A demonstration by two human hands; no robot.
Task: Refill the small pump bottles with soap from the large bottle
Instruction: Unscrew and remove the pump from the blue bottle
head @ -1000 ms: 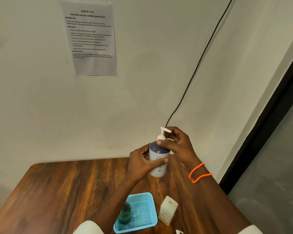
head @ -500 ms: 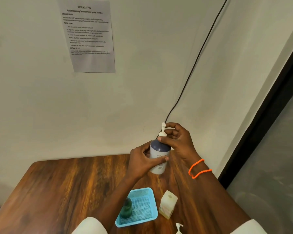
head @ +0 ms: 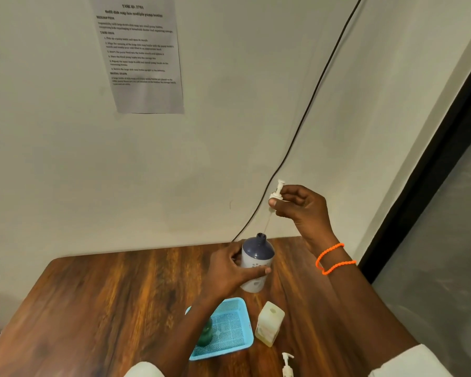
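- The left hand (head: pixel 229 270) is wrapped around the body of a small pump bottle (head: pixel 256 263), white below and dark blue at the shoulder, holding it upright above the wooden counter (head: pixel 106 308) near its far edge.
- The bottle's neck is open at the top, with no pump on it.
- The right hand (head: pixel 302 208) is raised above and to the right of the bottle, pinching a white pump head (head: pixel 277 192) between thumb and fingers; its thin dip tube (head: pixel 267 224) trails down towards the bottle's mouth, though whether the tip is inside the mouth I cannot tell.
- Two orange bead bracelets (head: pixel 333 258) circle the right wrist.
- Nearer the person, a light blue mesh tray (head: pixel 229 327) sits on the counter with a dark green bottle (head: pixel 206 334) standing in its left part, partly hidden behind the left forearm.
- Just right of the tray stands a squarish, pale translucent bottle (head: pixel 269 323) with an open hole at the top and yellowish liquid low inside.
- Another white pump head (head: pixel 287 363) lies on the counter at the near edge of the view.
- A printed sheet (head: pixel 140 53) hangs on the wall, and a black cable (head: pixel 310 104) runs down it to the counter's back edge.
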